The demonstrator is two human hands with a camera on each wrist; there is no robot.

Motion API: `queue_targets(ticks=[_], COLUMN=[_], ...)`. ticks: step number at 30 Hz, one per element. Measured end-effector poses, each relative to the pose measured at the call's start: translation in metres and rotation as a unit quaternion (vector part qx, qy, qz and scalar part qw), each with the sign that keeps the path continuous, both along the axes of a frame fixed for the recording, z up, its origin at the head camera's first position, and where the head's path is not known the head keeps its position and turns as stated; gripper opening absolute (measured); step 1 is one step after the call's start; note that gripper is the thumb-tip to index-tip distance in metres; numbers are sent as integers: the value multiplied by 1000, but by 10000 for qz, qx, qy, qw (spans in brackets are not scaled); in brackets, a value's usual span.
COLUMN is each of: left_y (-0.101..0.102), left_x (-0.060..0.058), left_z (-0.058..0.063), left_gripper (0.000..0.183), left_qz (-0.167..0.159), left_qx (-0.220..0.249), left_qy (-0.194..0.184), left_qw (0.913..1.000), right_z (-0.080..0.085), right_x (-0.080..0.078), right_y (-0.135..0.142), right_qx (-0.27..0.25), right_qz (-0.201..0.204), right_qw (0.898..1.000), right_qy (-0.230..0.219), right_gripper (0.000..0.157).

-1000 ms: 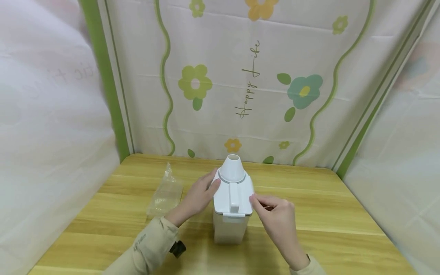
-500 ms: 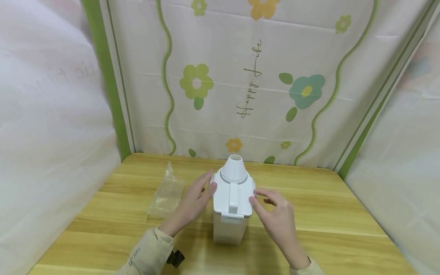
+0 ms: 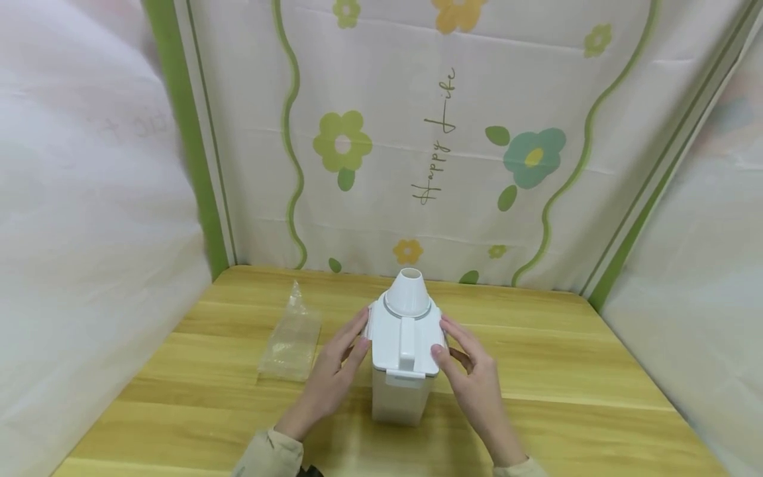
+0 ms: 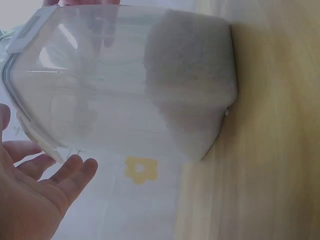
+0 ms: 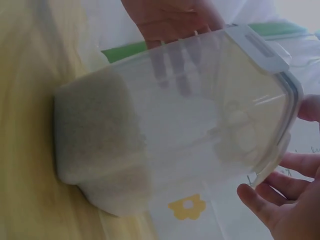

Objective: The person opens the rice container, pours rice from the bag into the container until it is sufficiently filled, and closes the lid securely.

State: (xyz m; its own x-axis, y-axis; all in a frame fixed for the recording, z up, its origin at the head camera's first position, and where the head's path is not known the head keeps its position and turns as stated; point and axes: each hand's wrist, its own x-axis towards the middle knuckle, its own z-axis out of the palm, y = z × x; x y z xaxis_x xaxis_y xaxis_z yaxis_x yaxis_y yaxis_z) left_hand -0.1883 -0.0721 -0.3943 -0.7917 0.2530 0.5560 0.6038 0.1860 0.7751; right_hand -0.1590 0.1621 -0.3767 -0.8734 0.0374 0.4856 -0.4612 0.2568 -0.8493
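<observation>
A clear food storage container point(image 3: 396, 405) stands upright on the table, partly filled with pale grain resembling rice. Its white lid point(image 3: 389, 344) has a ridge handle point(image 3: 407, 344) and a white cone point(image 3: 408, 295) on top. Along the left of the lid, my left hand point(image 3: 324, 381) touches the side latch point(image 4: 40, 135) with nearly straight fingers. Opposite, my right hand point(image 3: 475, 384) pinches the other side latch point(image 5: 274, 160), thumb at the lid's rim and fingers bent along it. A front latch point(image 3: 405, 376) faces me. In both wrist views the container's side shows through to the grain.
A crumpled clear plastic bag point(image 3: 290, 344) lies left of the container. The wooden table point(image 3: 572, 384) reaches back to a floral curtain point(image 3: 381, 165), with pale fabric walls on both sides.
My left hand has slid off the lid's top, down and towards me along its left side. The right hand's curled fingers have straightened somewhat along the right latch. The container stays in place.
</observation>
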Motion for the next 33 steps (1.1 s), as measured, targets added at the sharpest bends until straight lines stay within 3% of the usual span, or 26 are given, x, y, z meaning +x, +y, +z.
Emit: queue_targets(ticks=[4,7,12,16,21,26,33], left_y=[4,7,13,16,18,17,17], left_x=[12,16,12,6,3,5,7], left_z=[13,16,-3,-17,-15,-12,-15], left_gripper=[44,44,44,45,46,46,45], left_qz=[-59,-86,36,236,253,311,310], left_qx=[127,243,376,255,250,183,129], left_qy=[-43,-80,131,468,623,552,434], left_qw=[9999,9996,9992,9983,9974,9978,9985], right_z=[-6,-11,-20,-23,-18,-16,-21], right_x=[2,2,3,2,-1,-3,-4], right_y=[-3,-6,-12,-14,-15,-13,-10], right_qx=[-122,-117,588,922,978,1113,904], right_qz=[43,-68,-589,-709,-659,-607,-314], right_qw=[9999,9994,9911,9823,9811,9795,9835], right_qy=[103,304,1040,1469,1531,1568,1536], right_gripper=[43,44,45,45,44,43,43])
